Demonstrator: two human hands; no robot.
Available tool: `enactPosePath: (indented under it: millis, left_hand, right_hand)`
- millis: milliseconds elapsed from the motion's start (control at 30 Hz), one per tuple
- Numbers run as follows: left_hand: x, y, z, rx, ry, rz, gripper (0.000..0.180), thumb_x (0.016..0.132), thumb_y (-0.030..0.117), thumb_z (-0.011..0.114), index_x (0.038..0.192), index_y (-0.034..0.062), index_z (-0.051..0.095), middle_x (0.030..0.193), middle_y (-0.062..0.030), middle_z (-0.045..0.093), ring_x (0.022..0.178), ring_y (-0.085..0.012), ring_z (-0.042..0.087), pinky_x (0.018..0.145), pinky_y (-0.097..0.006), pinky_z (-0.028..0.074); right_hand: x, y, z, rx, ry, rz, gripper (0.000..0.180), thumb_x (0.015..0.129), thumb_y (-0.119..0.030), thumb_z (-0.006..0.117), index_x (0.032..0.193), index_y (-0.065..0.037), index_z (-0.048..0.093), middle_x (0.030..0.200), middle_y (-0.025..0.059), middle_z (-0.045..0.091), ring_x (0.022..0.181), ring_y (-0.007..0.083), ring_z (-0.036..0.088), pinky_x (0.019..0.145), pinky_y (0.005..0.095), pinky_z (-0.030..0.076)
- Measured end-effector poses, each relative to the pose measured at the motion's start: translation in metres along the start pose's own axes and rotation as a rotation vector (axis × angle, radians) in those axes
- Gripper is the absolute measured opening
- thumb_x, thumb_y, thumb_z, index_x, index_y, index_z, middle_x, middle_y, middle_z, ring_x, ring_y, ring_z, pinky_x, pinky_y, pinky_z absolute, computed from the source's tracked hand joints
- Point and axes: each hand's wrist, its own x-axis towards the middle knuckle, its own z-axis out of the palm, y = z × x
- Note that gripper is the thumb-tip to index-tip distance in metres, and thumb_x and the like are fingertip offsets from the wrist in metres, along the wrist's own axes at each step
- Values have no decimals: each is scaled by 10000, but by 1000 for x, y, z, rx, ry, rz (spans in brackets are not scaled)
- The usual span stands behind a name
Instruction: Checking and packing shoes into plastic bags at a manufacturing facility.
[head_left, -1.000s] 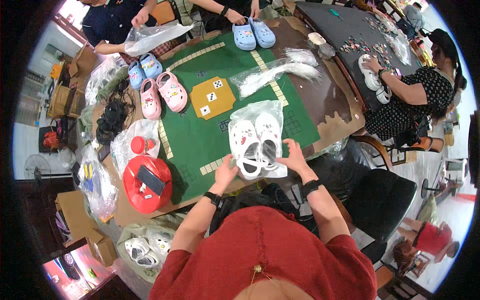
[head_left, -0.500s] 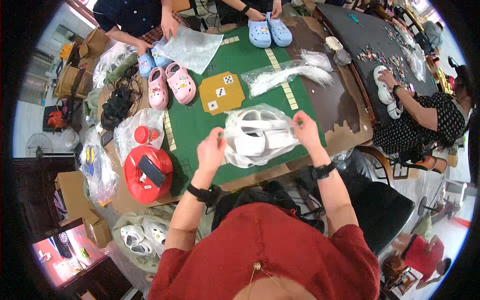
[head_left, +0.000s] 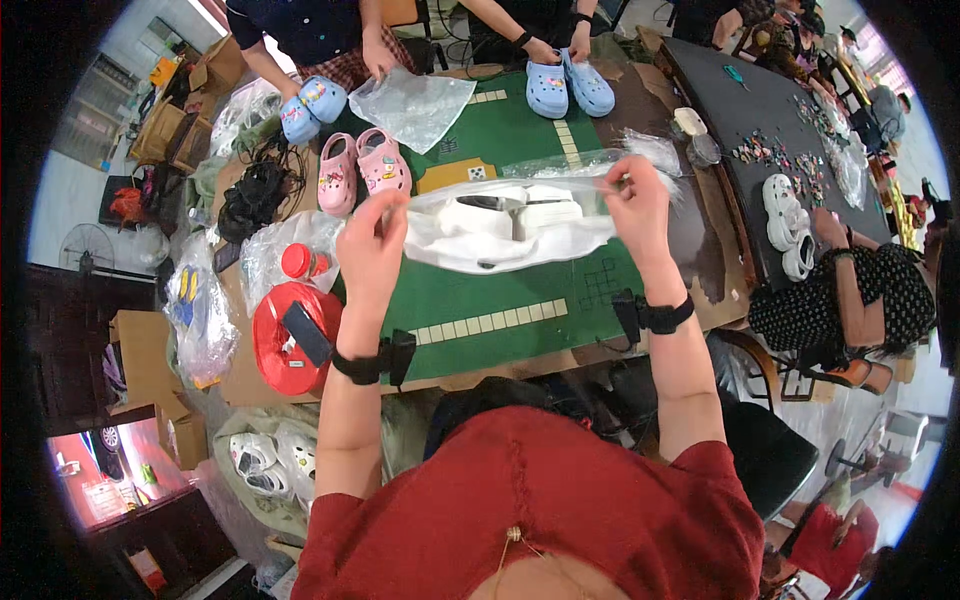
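Between my two hands a clear plastic bag (head_left: 590, 232) is stretched wide, with a pair of white clogs (head_left: 550, 218) inside it. My left hand (head_left: 372, 245) pinches one end of the bag, thumb against fingers. At the other end my right hand (head_left: 640, 205) grips the plastic near its upper corner. The bag hangs over the green table mat (head_left: 480, 295), its open edge apparently along the top. Just beyond my left hand stand pink clogs (head_left: 383, 170) with charms on them.
Across the table one person holds blue clogs (head_left: 322, 98) beside a clear bag (head_left: 412, 105); another handles blue clogs (head_left: 590, 90). Loose clear bags (head_left: 650, 150) lie at right. A red tape roll (head_left: 270, 345) carries a phone (head_left: 307, 333). White clogs (head_left: 785, 210) rest on the dark table.
My hands have lifted the bag of white clogs and moved it farther from me, pulling it wider. At far left, the person has raised the blue clogs from the table.
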Motion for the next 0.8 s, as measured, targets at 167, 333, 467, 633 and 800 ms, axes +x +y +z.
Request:
enactPosePath:
  millis: [167, 333, 467, 633, 800]
  left_hand:
    - [-70, -41, -11, 197, -136, 99, 124, 824, 60, 635, 946, 70, 624, 856, -83, 645, 578, -213, 569, 546, -292, 456]
    - [-169, -132, 40, 329, -580, -234, 186, 790, 127, 597, 974, 124, 625, 923, -98, 640, 816, -330, 618, 704, -421, 497]
    - [-204, -188, 61, 224, -711, -394, 434, 765, 272, 690, 1136, 75, 580, 1042, -175, 617, 992, -341, 587, 843, -399, 468]
    - [-183, -213, 101, 15, -240, -780, 858, 715, 465, 754, 1298, -67, 419, 1271, -297, 481, 1201, -346, 480, 987, -354, 397]
    - [-169, -189, 130, -383, -505, -1172, 1309, 629, 637, 735, 1381, -181, 44, 1394, -368, 282, 1347, -334, 280, 1112, -350, 238]
  right_hand:
    - [-46, 40, 4, 25, -408, -87, 175, 725, -42, 679, 848, -45, 555, 840, 63, 518, 585, 170, 458, 566, 300, 412]
    - [-130, 160, 36, -70, -915, 106, 325, 673, -148, 749, 933, -85, 563, 979, 113, 517, 778, 270, 572, 755, 368, 484]
    - [-142, 196, 50, -153, -974, 264, 452, 718, -330, 754, 1060, -85, 588, 1095, 132, 554, 907, 278, 583, 819, 374, 483]
    - [-121, 215, 107, -7, -805, 752, 889, 700, -562, 727, 1299, 29, 438, 1256, 246, 512, 1130, 310, 537, 923, 388, 446]
    - [-133, 198, 166, -50, -854, 606, 781, 662, -463, 798, 1158, 89, 556, 1130, 203, 617, 1051, 270, 595, 901, 349, 459]
